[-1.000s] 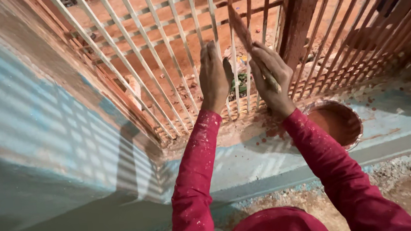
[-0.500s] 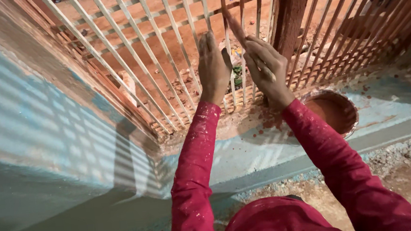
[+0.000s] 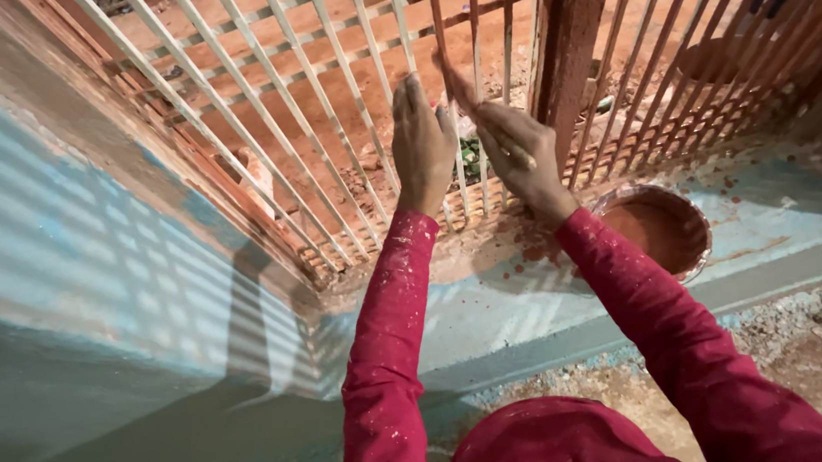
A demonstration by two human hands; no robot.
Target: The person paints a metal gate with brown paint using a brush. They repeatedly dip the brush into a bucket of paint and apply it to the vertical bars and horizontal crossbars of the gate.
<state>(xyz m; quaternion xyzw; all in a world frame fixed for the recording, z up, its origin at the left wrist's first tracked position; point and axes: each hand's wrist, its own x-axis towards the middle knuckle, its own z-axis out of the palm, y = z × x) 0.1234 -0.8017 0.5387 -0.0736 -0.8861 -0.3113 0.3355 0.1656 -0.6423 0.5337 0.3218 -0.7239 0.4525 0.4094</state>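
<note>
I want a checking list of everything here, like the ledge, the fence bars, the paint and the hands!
Surface: pale blue ledge, spattered with red-brown drips near the grille.
Job's things: metal grille, bars on the left whitish, bars on the right red-brown; thin brush laid against a bar; round bowl of red-brown paint on the ledge.
Clutter: small debris and a bit of green behind the bars; gravel on the ground at lower right.
Hands: left hand flat against the bars; right hand gripping the brush. Both sleeves red, speckled.
Cables: nothing seen.
Surroundings: blue wall on the left with striped shadows; red-brown post beside the right hand.
</note>
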